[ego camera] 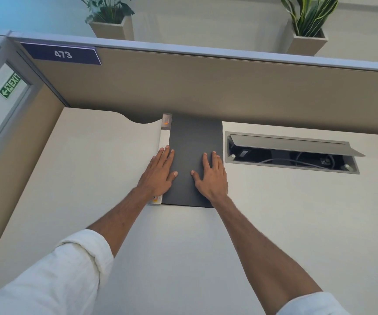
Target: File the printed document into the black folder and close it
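Observation:
The black folder (194, 142) lies shut and flat on the white desk (92, 167), its far end against the partition. A white spine strip with a small orange label (164, 137) runs along its left edge. My left hand (159, 173) lies flat across that spine and the cover's left side, fingers straight. On the cover's right side my right hand (210, 173) presses down, fingers spread. No printed document shows; the cover hides whatever is inside.
A cable hatch (292, 153) with its grey lid propped open sits in the desk just right of the folder. A beige partition (206, 87) walls the back and left. Two potted plants (113, 17) stand on top of it.

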`<state>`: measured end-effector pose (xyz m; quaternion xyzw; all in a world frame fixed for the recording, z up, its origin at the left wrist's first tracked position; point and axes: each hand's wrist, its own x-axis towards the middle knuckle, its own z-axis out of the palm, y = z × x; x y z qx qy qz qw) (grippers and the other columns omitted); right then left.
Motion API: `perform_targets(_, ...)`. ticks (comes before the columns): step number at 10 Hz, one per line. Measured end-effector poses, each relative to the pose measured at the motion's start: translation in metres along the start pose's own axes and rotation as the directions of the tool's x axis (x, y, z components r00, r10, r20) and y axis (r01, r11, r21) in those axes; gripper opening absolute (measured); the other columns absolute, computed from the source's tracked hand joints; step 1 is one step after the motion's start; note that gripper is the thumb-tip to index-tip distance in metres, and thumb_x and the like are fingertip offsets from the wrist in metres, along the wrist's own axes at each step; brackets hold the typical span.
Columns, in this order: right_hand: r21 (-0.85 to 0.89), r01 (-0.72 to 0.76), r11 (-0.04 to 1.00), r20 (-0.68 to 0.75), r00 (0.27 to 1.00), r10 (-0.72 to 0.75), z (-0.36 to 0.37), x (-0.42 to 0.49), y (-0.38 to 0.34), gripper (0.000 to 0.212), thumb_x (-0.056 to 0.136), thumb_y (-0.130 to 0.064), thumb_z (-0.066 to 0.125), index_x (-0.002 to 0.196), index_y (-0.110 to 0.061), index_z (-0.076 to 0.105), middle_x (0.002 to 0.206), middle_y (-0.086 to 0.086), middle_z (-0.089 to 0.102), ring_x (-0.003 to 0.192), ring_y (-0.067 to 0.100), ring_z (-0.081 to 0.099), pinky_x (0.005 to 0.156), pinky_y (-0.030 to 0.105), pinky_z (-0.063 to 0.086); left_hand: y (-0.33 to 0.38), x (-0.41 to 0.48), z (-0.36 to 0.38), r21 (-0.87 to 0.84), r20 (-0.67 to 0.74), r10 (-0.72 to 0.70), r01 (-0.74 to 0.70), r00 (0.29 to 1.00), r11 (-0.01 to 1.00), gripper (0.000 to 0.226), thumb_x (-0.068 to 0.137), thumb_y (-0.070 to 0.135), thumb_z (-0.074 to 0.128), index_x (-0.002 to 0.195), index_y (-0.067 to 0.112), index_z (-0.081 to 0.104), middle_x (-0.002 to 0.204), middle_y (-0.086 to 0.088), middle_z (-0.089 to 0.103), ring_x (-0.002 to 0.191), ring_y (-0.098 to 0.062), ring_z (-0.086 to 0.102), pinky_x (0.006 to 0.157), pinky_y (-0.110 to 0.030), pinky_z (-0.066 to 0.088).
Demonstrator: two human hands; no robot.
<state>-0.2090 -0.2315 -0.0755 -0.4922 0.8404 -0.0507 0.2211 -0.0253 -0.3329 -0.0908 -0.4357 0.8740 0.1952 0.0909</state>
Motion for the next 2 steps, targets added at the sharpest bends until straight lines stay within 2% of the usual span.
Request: perform_targets(2,-0.012,0.036,0.999,-0.034,0.999,-0.037,-0.008,-0.02,0.008,0.074,0.114,-0.054,0.04,0.177,-0.022,0.016,0.186,0.007,0.002,0.174,0.03,0.007,0.141,0.047,0.014,0.016,-0.018,-0.006,0.036,-0.051,0.02,-0.018,0.998,0.999,0.074,0.12,0.044,0.031,0.179,0.015,-0.004,0.187,-0.003,-0.013,0.176,-0.023,-0.009,0.145,-0.043,0.005)
